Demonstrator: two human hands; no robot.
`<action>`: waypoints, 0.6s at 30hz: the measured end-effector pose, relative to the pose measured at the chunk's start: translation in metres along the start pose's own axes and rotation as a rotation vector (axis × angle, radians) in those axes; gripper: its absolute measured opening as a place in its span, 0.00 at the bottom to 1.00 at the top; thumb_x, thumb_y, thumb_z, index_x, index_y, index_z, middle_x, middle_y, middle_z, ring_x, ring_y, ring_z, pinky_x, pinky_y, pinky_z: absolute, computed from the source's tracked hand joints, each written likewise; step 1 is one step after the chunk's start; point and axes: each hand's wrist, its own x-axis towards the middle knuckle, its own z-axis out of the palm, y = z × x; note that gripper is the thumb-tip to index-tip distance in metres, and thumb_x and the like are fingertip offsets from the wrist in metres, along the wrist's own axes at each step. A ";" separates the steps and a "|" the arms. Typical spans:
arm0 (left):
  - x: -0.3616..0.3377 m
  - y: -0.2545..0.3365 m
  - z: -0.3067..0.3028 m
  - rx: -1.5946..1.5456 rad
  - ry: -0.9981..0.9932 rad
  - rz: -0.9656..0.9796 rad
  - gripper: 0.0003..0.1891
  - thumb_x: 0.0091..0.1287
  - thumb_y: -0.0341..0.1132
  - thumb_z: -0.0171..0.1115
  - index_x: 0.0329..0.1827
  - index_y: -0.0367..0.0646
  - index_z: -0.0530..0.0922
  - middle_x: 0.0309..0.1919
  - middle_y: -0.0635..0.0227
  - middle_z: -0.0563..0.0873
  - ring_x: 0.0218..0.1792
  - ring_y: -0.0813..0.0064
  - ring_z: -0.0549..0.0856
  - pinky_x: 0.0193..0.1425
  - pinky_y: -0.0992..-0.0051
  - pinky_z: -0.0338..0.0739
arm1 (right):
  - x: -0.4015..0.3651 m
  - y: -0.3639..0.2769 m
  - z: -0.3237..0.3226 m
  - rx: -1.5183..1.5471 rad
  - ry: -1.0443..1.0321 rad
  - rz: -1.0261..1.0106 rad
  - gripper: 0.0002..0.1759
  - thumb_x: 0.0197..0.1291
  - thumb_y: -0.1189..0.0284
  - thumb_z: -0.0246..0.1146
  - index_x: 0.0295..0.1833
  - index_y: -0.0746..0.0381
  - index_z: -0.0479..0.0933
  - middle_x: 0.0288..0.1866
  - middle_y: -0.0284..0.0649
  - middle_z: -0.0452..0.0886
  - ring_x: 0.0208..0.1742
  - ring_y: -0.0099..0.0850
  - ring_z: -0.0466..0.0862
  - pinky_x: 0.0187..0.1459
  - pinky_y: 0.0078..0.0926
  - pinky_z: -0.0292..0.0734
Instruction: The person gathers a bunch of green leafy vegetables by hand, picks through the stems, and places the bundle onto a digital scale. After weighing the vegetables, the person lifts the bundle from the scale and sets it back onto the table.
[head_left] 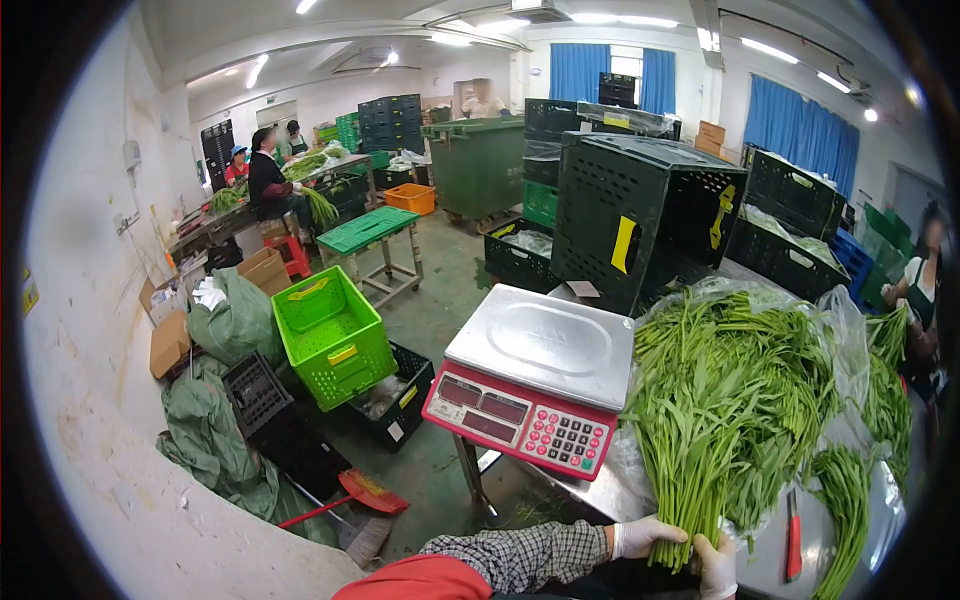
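Observation:
In white gloves, my left hand (648, 537) and my right hand (716, 568) both grip the stem ends of a bunch of long-stemmed leafy greens (682, 490) at the table's front edge. The fingers of both are closed around the stems. Behind the bunch lies a large heap of the same greens (750, 370), partly on clear plastic. To the right of my right hand rests a red-handled knife (793, 545) on the metal table (755, 565). More stems (845, 500) lie beyond the knife. Left of the heap stands a red scale (520, 420) with a bare steel pan (540, 345).
A dark crate (610, 225) lies on its side behind the scale. Left on the floor are a bright green crate (335, 340), green sacks (215, 430), a red dustpan (372, 492) and a broom (368, 540). People work at the far left table and at the right edge.

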 end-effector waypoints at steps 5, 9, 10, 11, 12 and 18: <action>-0.007 0.010 0.015 0.023 0.076 -0.012 0.23 0.57 0.30 0.61 0.57 0.39 0.68 0.48 0.64 0.79 0.47 0.72 0.79 0.52 0.72 0.73 | 0.002 -0.001 -0.002 0.069 -0.122 0.121 0.22 0.48 0.77 0.63 0.52 0.67 0.70 0.39 0.39 0.79 0.37 0.27 0.79 0.40 0.24 0.75; -0.006 0.009 0.016 0.045 0.154 -0.017 0.20 0.58 0.30 0.59 0.54 0.38 0.71 0.46 0.63 0.80 0.45 0.72 0.80 0.50 0.70 0.75 | 0.006 -0.009 0.001 0.011 -0.211 0.108 0.25 0.47 0.76 0.65 0.54 0.67 0.70 0.46 0.36 0.77 0.45 0.25 0.76 0.48 0.24 0.72; -0.005 0.007 0.009 0.057 0.140 -0.031 0.20 0.59 0.30 0.59 0.55 0.38 0.71 0.47 0.62 0.79 0.46 0.71 0.80 0.51 0.70 0.75 | 0.008 -0.004 -0.003 0.015 -0.214 0.079 0.24 0.49 0.75 0.63 0.54 0.67 0.70 0.46 0.36 0.77 0.45 0.25 0.76 0.48 0.24 0.72; -0.005 0.009 0.015 0.074 0.123 0.013 0.20 0.59 0.30 0.59 0.55 0.37 0.70 0.48 0.62 0.79 0.46 0.70 0.80 0.52 0.70 0.74 | 0.011 -0.003 -0.006 0.044 -0.209 0.097 0.21 0.51 0.74 0.62 0.53 0.67 0.71 0.45 0.36 0.78 0.44 0.25 0.76 0.47 0.23 0.72; -0.005 0.011 0.018 0.084 0.106 0.020 0.20 0.59 0.30 0.58 0.56 0.36 0.69 0.48 0.60 0.79 0.47 0.68 0.79 0.54 0.69 0.74 | 0.012 0.001 -0.010 0.099 -0.220 0.120 0.20 0.52 0.74 0.61 0.52 0.68 0.71 0.42 0.35 0.78 0.41 0.23 0.76 0.44 0.22 0.72; -0.004 0.017 0.029 0.093 0.062 0.058 0.28 0.59 0.33 0.59 0.61 0.34 0.62 0.53 0.56 0.75 0.52 0.63 0.77 0.57 0.65 0.72 | 0.006 -0.004 -0.019 0.228 -0.146 0.191 0.20 0.52 0.73 0.59 0.51 0.68 0.70 0.32 0.34 0.77 0.29 0.21 0.75 0.30 0.18 0.71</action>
